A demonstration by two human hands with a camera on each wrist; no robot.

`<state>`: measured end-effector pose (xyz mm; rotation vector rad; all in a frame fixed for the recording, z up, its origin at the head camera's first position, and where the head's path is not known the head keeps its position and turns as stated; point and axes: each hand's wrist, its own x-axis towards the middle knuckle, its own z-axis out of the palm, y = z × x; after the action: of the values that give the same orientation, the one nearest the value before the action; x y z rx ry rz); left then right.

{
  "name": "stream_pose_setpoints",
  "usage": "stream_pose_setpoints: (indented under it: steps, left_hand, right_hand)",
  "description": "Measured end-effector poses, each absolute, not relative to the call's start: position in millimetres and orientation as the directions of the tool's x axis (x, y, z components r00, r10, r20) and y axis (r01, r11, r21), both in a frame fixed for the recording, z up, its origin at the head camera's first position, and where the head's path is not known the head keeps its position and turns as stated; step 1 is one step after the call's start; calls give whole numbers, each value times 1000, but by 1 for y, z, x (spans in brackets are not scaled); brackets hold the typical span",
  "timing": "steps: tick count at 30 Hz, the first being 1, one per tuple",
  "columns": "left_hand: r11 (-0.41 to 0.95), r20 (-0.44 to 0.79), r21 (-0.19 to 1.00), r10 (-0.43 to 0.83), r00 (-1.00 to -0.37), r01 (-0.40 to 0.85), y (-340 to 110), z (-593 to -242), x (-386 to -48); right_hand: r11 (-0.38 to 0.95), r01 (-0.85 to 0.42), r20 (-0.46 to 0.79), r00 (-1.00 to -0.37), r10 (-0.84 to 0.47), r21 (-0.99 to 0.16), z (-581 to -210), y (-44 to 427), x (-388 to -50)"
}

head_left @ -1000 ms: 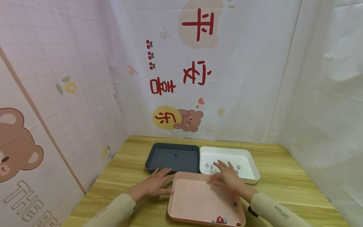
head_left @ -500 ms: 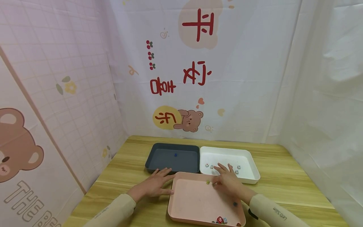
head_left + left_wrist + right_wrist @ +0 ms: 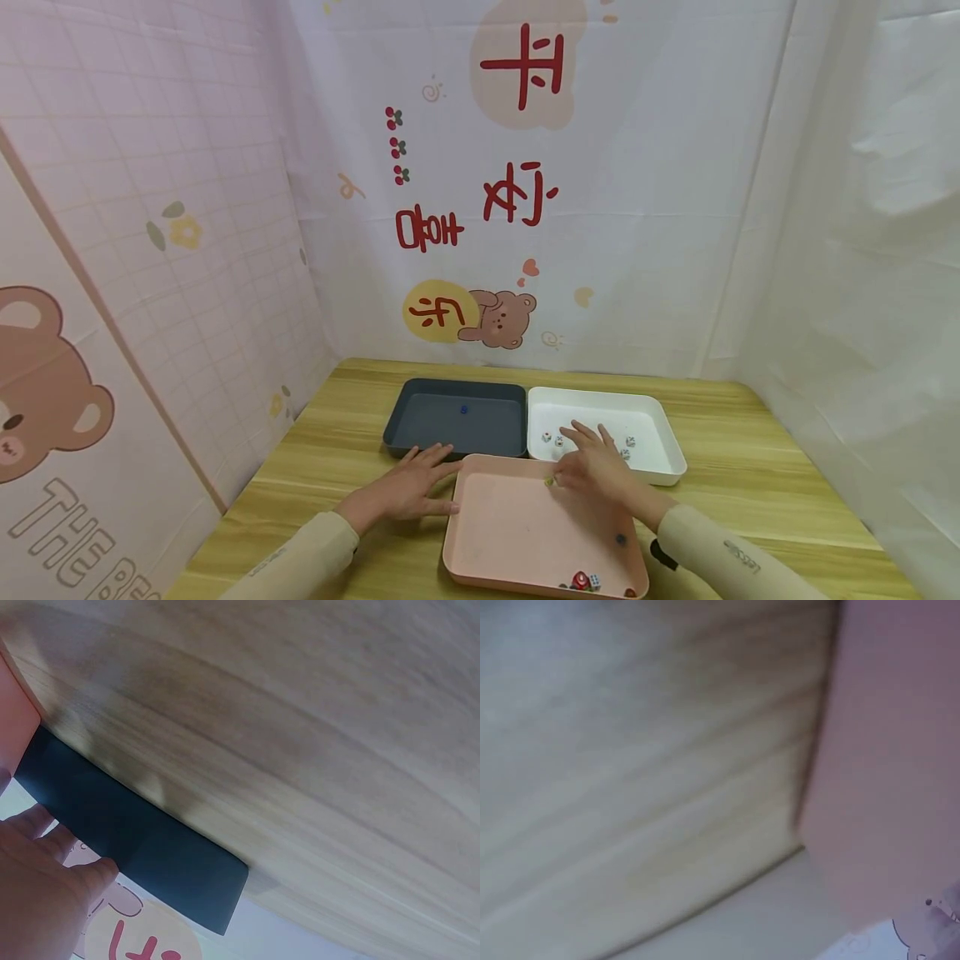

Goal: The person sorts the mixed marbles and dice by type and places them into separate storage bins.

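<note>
Beyond the pink tray (image 3: 502,533), the white tray (image 3: 600,406) is partly hidden by the right hand (image 3: 600,471). The yellow piece (image 3: 549,481) inside the pink tray is too small to identify.

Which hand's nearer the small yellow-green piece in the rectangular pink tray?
Right. The right hand is immediately beside the yellow-green piece, contact unclear. The left hand is farther, at the left edge of the pink tray.

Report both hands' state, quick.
Left hand: open, at the pink tray's left edge.
Right hand: over the tray, by the small yellow-green piece; whether it holds anything cannot be told.
</note>
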<state>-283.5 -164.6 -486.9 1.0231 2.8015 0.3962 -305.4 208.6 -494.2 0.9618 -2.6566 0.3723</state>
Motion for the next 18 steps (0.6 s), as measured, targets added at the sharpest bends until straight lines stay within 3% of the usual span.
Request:
stream_pose_setpoints:
  steps: [18]
  left_hand:
    - [724, -25, 301, 657, -753, 621, -166, -488, -284]
  right_hand:
    - [791, -562, 341, -813, -472, -242, -458, 184, -335]
